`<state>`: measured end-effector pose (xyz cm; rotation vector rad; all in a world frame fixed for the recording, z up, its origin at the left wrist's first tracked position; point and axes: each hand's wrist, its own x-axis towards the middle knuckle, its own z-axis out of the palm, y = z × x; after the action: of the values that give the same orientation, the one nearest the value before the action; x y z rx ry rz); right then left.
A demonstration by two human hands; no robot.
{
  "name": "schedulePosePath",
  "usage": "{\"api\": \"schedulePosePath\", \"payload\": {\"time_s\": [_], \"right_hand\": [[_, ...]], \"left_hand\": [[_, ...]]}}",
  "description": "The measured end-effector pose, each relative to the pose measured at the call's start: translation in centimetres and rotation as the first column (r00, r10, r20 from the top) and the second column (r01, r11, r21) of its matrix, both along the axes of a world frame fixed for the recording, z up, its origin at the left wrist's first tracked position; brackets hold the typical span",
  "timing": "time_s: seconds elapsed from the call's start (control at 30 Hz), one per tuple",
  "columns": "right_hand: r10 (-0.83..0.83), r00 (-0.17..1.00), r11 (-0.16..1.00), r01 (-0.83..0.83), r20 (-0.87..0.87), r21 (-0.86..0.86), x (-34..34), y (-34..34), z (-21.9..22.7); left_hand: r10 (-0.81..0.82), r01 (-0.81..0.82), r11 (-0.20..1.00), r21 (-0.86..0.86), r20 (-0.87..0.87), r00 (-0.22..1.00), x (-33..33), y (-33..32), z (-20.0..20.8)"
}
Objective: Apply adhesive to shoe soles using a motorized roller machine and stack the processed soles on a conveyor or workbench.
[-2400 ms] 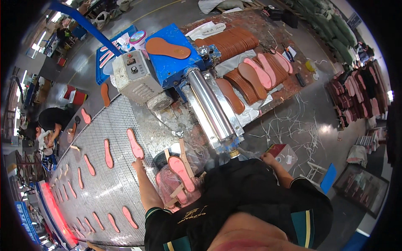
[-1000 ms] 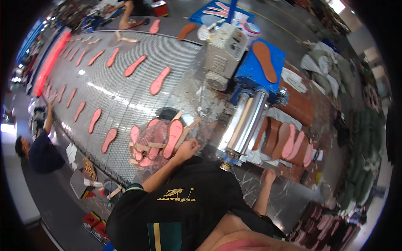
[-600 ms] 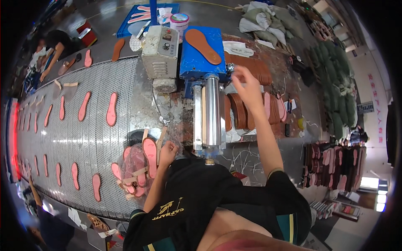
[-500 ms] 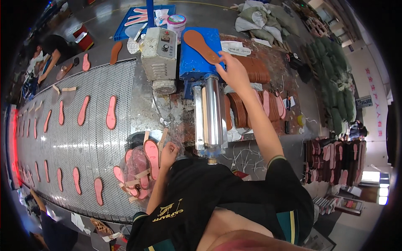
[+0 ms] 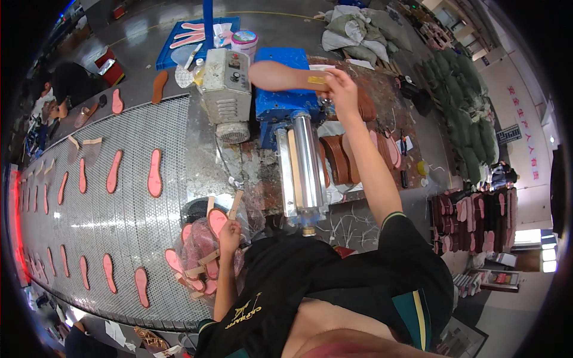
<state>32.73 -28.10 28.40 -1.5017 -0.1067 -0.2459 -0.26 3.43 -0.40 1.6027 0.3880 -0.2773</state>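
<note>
My right hand [image 5: 342,95] pinches the narrow end of a brown insole [image 5: 277,76] that bears a small gold-coloured patch. The insole is held level above the blue housing [image 5: 280,106] of a roller machine and looks slightly blurred. Lower left, my left hand [image 5: 230,235] closes on the lower part of a pink insole [image 5: 216,220] with a brown edge. That insole lies on a heap of pink-soled pieces with clear, netted plastic [image 5: 204,241] and tan strips [image 5: 237,204]. The hand covers part of it. In front of the blue housing stands a shiny steel roller [image 5: 306,161].
A mesh conveyor belt [image 5: 128,218] on the left carries rows of pink insoles. A grey control box [image 5: 224,80] stands beside the blue housing. Stacked brown insoles [image 5: 340,158] lie right of the roller. A co-worker [image 5: 68,86] is at the far left.
My right hand has lifted the brown insole off the blue housing and turned it level. My left hand has shifted from beside the heap onto the pink insole.
</note>
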Motion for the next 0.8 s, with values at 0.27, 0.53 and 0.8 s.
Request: {"api": "schedulePosePath", "payload": {"time_s": [0.27, 0.53, 0.8], "right_hand": [[-0.445, 0.895, 0.883, 0.442, -0.016, 0.154, -8.8, -16.4, -5.9], [-0.525, 0.850, 0.848, 0.518, -0.045, -0.112, -13.7, -13.9, -15.0], [0.133, 0.947, 0.990, -0.143, -0.293, -0.015, -21.9, -12.3, -17.7]], "left_hand": [[-0.055, 0.076, 0.976, -0.203, 0.106, 0.993, 4.9, -2.3, 2.8], [-0.466, 0.375, 0.874, 0.308, 0.315, 0.827, 14.7, -9.3, 17.5], [-0.741, 0.415, 0.559, 0.718, 0.208, 0.638, 16.9, -11.1, 21.0]]}}
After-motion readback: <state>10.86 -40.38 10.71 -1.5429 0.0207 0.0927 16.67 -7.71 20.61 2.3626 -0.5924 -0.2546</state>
